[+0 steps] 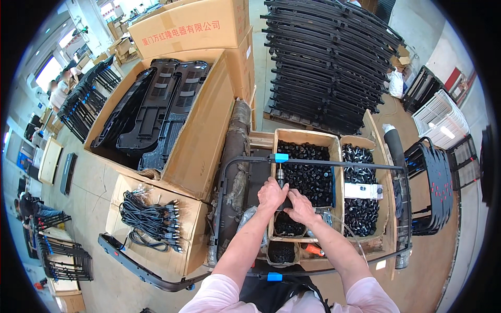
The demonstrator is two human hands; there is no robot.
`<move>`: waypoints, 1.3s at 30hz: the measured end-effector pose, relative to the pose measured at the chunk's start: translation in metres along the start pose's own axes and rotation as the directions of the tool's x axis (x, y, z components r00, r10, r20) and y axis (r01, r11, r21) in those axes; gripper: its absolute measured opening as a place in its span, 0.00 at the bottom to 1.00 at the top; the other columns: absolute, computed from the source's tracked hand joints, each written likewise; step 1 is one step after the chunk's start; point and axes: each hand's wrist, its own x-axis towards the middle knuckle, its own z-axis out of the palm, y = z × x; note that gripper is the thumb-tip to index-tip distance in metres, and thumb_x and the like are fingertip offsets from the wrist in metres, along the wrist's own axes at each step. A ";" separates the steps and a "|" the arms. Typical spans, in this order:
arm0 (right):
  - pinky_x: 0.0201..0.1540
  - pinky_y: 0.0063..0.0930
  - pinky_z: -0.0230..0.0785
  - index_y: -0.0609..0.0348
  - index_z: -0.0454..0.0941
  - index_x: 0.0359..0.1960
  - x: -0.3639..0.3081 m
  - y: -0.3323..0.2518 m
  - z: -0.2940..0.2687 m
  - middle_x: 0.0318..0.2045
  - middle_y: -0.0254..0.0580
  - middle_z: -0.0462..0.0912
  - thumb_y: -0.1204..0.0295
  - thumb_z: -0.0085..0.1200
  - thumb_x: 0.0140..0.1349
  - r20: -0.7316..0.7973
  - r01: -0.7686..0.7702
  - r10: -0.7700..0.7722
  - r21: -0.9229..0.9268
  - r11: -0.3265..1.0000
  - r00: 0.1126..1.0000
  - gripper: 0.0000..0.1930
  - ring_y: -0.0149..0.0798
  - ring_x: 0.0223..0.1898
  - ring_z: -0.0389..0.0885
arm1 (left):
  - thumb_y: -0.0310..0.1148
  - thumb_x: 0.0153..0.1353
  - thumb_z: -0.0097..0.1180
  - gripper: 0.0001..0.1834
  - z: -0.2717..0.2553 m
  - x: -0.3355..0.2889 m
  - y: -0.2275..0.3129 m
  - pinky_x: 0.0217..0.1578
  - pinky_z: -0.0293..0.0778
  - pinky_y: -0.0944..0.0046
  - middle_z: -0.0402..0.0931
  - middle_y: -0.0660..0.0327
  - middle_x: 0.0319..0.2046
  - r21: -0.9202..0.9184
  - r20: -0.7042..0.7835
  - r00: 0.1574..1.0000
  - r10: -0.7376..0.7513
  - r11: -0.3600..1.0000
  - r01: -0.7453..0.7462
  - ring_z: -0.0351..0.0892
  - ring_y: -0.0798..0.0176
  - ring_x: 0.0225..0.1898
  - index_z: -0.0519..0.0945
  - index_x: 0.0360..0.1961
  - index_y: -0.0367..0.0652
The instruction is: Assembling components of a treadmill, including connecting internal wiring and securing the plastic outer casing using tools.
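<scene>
My left hand (272, 196) is closed round a dark cylindrical power screwdriver (282, 184), its metal nose pointing away from me. My right hand (301, 207) is curled against the tool's near end, fingers bent; part of the handle is hidden between the hands. Both hands are inside the outline of a large black rectangular frame (334, 163), which lies across the work area. Blue pieces (281, 157) sit on its far and near bars. Beneath and beyond my hands, a wooden box (338, 180) holds many small black plastic parts (308, 175).
Another box has black parts (361, 216) and a white carton (364, 191). An orange object (314, 249) lies near my right forearm. Left stand a carton of cables (150, 217) and one of black panels (162, 112). Black frames (329, 62) are stacked behind.
</scene>
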 end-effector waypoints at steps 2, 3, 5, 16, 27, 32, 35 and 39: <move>0.63 0.48 0.71 0.60 0.73 0.60 -0.001 -0.002 0.000 0.58 0.47 0.76 0.68 0.70 0.55 -0.011 0.013 -0.013 0.002 1.000 1.000 0.31 0.55 0.62 0.77 | 0.61 0.62 0.63 0.38 -0.002 0.000 -0.004 0.51 0.83 0.44 0.85 0.40 0.47 -0.009 0.039 0.999 -0.008 1.000 0.008 0.87 0.38 0.50 0.76 0.52 0.32; 0.63 0.48 0.71 0.60 0.73 0.60 -0.002 -0.003 0.000 0.58 0.47 0.76 0.68 0.70 0.55 0.000 0.001 -0.001 0.005 1.000 1.000 0.30 0.55 0.62 0.77 | 0.61 0.62 0.63 0.38 -0.002 0.000 -0.004 0.51 0.83 0.44 0.85 0.40 0.47 -0.011 0.037 0.999 -0.006 1.000 0.006 0.87 0.38 0.50 0.76 0.52 0.32; 0.63 0.48 0.71 0.60 0.74 0.60 -0.004 -0.004 0.000 0.58 0.47 0.76 0.68 0.70 0.55 0.009 -0.012 0.012 0.005 1.000 1.000 0.30 0.55 0.62 0.77 | 0.61 0.62 0.63 0.38 -0.001 -0.001 -0.005 0.52 0.83 0.45 0.85 0.39 0.48 0.008 0.047 0.999 0.001 1.000 -0.002 0.87 0.39 0.50 0.76 0.52 0.32; 0.62 0.48 0.72 0.59 0.73 0.61 -0.013 -0.002 0.004 0.58 0.47 0.77 0.67 0.71 0.55 0.015 0.002 -0.002 -0.012 1.000 1.000 0.32 0.54 0.61 0.77 | 0.61 0.62 0.63 0.38 0.000 -0.009 -0.009 0.55 0.81 0.45 0.84 0.39 0.49 -0.020 0.084 0.996 -0.005 1.000 0.006 0.86 0.39 0.53 0.76 0.53 0.33; 0.61 0.49 0.75 0.61 0.72 0.65 -0.070 -0.034 0.000 0.57 0.54 0.78 0.66 0.69 0.57 -0.010 0.017 -0.018 -0.090 0.996 1.000 0.34 0.59 0.58 0.80 | 0.62 0.62 0.63 0.38 0.001 -0.073 -0.028 0.56 0.79 0.43 0.83 0.36 0.51 -0.206 0.019 0.999 -0.036 0.978 0.039 0.84 0.35 0.54 0.77 0.51 0.32; 0.63 0.48 0.74 0.65 0.71 0.66 -0.167 -0.069 -0.012 0.59 0.54 0.77 0.69 0.68 0.55 -0.098 0.101 -0.109 -0.081 0.992 0.989 0.36 0.58 0.59 0.80 | 0.63 0.66 0.61 0.39 0.013 -0.173 -0.040 0.53 0.78 0.48 0.85 0.38 0.48 -0.670 0.117 0.991 -0.065 0.732 0.127 0.86 0.41 0.52 0.79 0.50 0.29; 0.59 0.49 0.74 0.65 0.71 0.65 -0.251 -0.097 -0.013 0.58 0.56 0.77 0.72 0.68 0.52 -0.170 0.114 -0.122 -0.059 0.992 0.978 0.36 0.60 0.57 0.79 | 0.58 0.72 0.58 0.34 0.018 -0.260 -0.047 0.48 0.79 0.52 0.85 0.46 0.42 -0.764 0.165 0.986 -0.014 0.631 0.137 0.84 0.55 0.44 0.81 0.52 0.30; 0.54 0.49 0.76 0.64 0.71 0.65 -0.355 -0.106 0.012 0.55 0.56 0.78 0.70 0.70 0.49 -0.170 0.184 -0.187 -0.029 0.982 0.968 0.39 0.59 0.51 0.81 | 0.55 0.69 0.62 0.30 0.023 -0.378 -0.064 0.44 0.78 0.50 0.83 0.44 0.36 -0.640 0.000 0.999 0.050 0.767 -0.039 0.84 0.50 0.40 0.80 0.48 0.32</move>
